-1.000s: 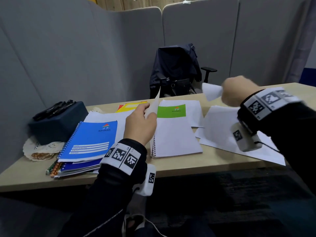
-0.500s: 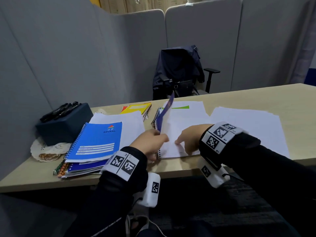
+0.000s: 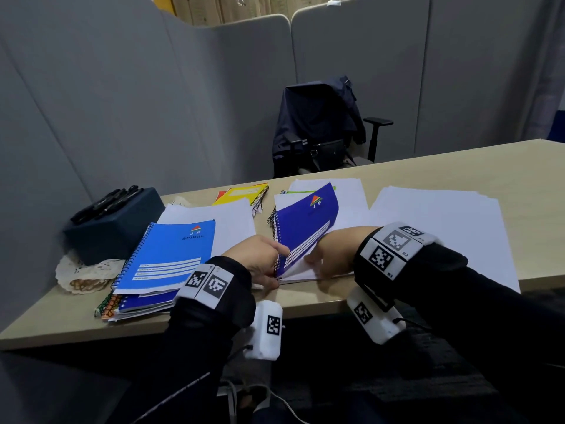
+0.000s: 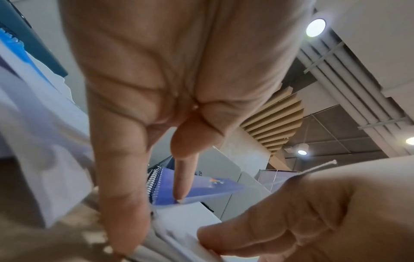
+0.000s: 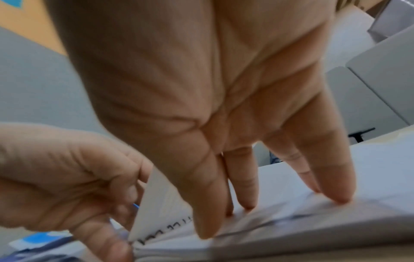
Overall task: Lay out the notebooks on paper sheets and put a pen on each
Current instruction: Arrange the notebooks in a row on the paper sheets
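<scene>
A dark blue spiral notebook (image 3: 305, 228) lies near the table's front edge, its cover half raised over white pages. My left hand (image 3: 282, 250) pinches the cover's lower corner by the spiral; the wrist view shows the cover (image 4: 201, 191) under my left forefinger. The straight fingers of my right hand (image 3: 312, 260) press flat on the pages (image 5: 291, 218) beneath the cover. A light blue notebook (image 3: 171, 255) tops a stack at the left. A yellow notebook (image 3: 244, 192) and a green one (image 3: 293, 191) lie behind. Black pens (image 3: 107, 201) rest on a dark box (image 3: 113, 234).
White paper sheets (image 3: 437, 228) are spread to the right of the notebook, and another sheet (image 3: 226, 221) lies under the light blue one. A doily (image 3: 82, 273) sits at the left edge. Behind the table, an office chair with a dark jacket (image 3: 318, 127) stands against grey partitions.
My right hand came down from the raised right side onto the notebook's pages. The dark blue cover swung from upright over toward the right, held by my left hand.
</scene>
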A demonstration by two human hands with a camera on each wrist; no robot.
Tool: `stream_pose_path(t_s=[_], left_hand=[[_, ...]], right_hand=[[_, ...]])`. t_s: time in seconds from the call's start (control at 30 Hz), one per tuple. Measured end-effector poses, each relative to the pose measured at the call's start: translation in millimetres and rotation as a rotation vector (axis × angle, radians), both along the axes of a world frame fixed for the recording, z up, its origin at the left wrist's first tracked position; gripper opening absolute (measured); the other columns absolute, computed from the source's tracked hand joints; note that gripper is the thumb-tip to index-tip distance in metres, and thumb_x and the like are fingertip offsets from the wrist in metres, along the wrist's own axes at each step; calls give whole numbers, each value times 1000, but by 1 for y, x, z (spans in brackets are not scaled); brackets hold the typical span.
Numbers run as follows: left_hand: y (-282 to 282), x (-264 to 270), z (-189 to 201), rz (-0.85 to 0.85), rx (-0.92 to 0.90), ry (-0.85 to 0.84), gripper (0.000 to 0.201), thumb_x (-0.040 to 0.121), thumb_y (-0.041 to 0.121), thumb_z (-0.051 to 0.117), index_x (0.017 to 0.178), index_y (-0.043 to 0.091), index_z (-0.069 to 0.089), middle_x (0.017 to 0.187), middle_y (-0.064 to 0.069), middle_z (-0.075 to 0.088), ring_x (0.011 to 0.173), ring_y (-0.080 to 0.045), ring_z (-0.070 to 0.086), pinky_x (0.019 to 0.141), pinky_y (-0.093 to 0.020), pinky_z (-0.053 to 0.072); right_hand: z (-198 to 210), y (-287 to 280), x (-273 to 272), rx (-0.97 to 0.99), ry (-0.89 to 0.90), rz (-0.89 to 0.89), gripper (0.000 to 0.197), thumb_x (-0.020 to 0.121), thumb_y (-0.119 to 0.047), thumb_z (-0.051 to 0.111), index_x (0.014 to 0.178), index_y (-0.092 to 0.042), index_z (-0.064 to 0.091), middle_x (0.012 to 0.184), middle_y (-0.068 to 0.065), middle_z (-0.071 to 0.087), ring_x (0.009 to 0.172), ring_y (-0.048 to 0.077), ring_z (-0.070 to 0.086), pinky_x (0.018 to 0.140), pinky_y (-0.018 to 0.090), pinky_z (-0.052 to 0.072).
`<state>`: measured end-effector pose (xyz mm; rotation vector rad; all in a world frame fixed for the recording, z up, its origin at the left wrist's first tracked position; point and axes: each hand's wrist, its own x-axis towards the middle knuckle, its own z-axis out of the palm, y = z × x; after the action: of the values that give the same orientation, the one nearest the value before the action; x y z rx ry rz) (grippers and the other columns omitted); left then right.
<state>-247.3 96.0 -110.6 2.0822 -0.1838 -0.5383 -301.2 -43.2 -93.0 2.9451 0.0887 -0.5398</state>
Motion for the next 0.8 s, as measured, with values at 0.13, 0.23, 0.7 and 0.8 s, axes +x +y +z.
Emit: stream_pose_path(t_s=[0.13, 0.23, 0.7, 0.8], left_hand=[[-4, 0, 3, 115, -46, 15, 28, 96, 2, 28, 97, 14, 53, 120, -22, 58, 92, -32, 62, 59, -34, 55], [-4, 5, 1, 127, -63, 11, 21, 97, 1, 33, 98, 13, 51, 116, -21, 62, 84, -26, 59, 56, -29, 48], [-27, 2, 4, 101, -104, -9, 36, 86, -16, 44, 107, 6, 62, 116, -16, 52, 100, -35, 54, 59, -33, 54], [-26, 3, 7, 86, -68, -106, 36, 91, -7, 51, 123, 8, 60, 117, -8, 47, 114, -25, 46, 67, -26, 53]], right_hand=[[1, -1, 0, 42, -11, 20, 32, 85, -33, 62, 115, -21, 61, 116, 2, 61, 108, 21, 56, 92, 35, 48], [1, -7, -1, 94, -18, 41, 32, 89, -32, 60, 119, -21, 60, 118, 3, 60, 110, 22, 54, 93, 34, 48], [14, -42, -23, 433, -85, -150, 27, 86, -32, 63, 113, -31, 67, 109, -7, 65, 101, 14, 58, 88, 30, 45], [29, -54, -26, 490, -356, -275, 27, 85, -32, 61, 69, -11, 69, 63, 0, 65, 63, 16, 61, 61, 25, 49]])
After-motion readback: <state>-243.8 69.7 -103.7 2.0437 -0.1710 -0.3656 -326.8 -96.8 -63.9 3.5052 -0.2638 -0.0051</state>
